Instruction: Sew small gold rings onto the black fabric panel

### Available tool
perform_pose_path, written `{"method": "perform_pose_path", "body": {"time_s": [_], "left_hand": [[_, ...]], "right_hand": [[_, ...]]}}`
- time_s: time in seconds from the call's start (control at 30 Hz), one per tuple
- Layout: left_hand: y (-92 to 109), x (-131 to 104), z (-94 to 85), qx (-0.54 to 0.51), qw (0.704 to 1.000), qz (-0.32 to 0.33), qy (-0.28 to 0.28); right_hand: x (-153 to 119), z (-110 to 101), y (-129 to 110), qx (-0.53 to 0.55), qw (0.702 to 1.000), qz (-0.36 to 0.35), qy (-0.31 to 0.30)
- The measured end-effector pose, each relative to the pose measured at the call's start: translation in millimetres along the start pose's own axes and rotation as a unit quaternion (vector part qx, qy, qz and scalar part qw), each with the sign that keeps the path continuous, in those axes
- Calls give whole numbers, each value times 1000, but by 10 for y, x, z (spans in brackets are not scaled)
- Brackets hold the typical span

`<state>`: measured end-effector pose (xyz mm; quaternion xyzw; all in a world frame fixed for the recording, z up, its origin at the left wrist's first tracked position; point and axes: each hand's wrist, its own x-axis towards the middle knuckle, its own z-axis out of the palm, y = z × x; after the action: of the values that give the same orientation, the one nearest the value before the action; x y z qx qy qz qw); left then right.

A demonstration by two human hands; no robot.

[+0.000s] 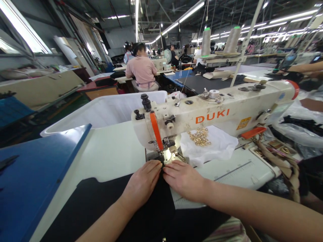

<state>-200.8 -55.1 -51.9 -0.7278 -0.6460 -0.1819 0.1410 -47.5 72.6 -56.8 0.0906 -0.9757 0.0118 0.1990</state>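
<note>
A wide piece of black fabric (108, 198) lies across the sewing machine bed and hangs over the front edge. Its far end runs up to the presser foot of the white sewing machine (214, 107). My left hand (144, 179) presses the fabric just in front of the needle area, fingers together and bent. Close beside it, my right hand (185, 179) grips the fabric's right edge with its fingertips. The two hands' fingertips nearly meet, and they hide the spot where the cloth enters under the foot.
Gold-coloured metal rings (199, 137) lie on a white cloth (222, 146) behind the needle. A blue board (37, 171) stands at the left, and a white bin (106, 107) behind the table. Two thread cones (206, 42) rise at the back. A person in pink (142, 70) sits ahead.
</note>
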Motion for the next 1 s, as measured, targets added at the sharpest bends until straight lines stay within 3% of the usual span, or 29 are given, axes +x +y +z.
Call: {"method": "perform_pose_path", "body": {"time_s": [0.27,0.67,1.0], "left_hand": [[-12,26,1,-1,1000,2,8],[-137,157,50,36,999,31,18],[-206,145,90,23,999,22,7]], "right_hand": [[32,24,99,16,999,-35,-19],[105,-3,274,10,998,-29,-47],[140,12,298,7,999,-24,-35]]}}
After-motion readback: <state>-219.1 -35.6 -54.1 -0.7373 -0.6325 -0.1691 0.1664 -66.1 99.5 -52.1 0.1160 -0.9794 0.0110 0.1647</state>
